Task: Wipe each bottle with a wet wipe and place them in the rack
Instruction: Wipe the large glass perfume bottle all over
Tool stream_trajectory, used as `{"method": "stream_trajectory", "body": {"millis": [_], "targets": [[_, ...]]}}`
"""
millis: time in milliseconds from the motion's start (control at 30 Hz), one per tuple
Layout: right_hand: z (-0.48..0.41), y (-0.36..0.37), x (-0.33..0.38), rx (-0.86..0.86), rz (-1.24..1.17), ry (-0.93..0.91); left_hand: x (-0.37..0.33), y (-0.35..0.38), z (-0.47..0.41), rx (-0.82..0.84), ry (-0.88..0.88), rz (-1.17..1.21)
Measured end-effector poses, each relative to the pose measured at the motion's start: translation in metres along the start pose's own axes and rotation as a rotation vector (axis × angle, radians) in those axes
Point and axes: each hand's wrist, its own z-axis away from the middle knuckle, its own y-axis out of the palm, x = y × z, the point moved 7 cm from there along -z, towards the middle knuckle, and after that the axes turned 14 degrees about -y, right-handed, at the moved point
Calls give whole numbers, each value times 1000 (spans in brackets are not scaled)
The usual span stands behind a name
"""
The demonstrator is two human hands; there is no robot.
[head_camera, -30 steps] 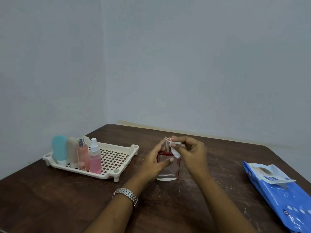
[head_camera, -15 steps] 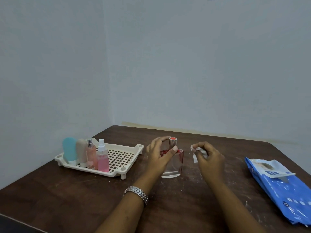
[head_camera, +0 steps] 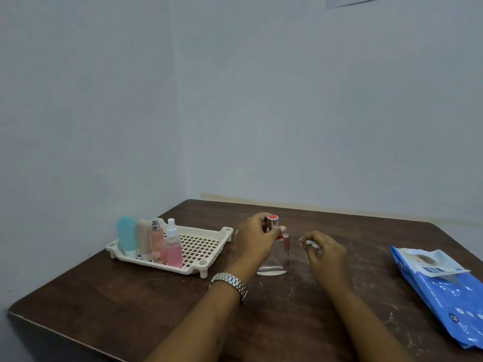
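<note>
On the table (head_camera: 130, 296), left hand (head_camera: 257, 240) grips the bottle (head_camera: 277, 257).

The rack (head_camera: 222, 232) was cream with a square-hole grid. Logged alongside were a teal bottle (head_camera: 126, 237), a beige bottle (head_camera: 143, 236), a silver-capped pink bottle (head_camera: 157, 242) and a white-topped pink spray bottle (head_camera: 173, 250). The clear bottle (head_camera: 277, 259) showed red edging and a silver cap topped orange-red. The wipe (head_camera: 312, 244) was white, the pack (head_camera: 449, 291) blue with a white flap, and the table (head_camera: 130, 291) dark brown with pale scuffs.

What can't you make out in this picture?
Head view: the left hand hides the clear bottle along its upper front.
The wet wipe is mostly bunched inside the right hand.
The blue wipe pack is cut off by the right edge; its print is too small to read.
</note>
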Motion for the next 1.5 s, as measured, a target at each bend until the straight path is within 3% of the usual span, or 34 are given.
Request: {"method": "stream_trajectory", "body": {"millis": [333, 667, 1500], "targets": [[1, 6, 7, 38, -11, -63, -31, -68, -9, -160, 28, 96], [5, -2, 7, 34, -37, -60, -30, -144, -18, -441, -38, -142], [7, 7, 5, 113, -59, -22, 26, -146, -16, -450, -115, -365]]}}
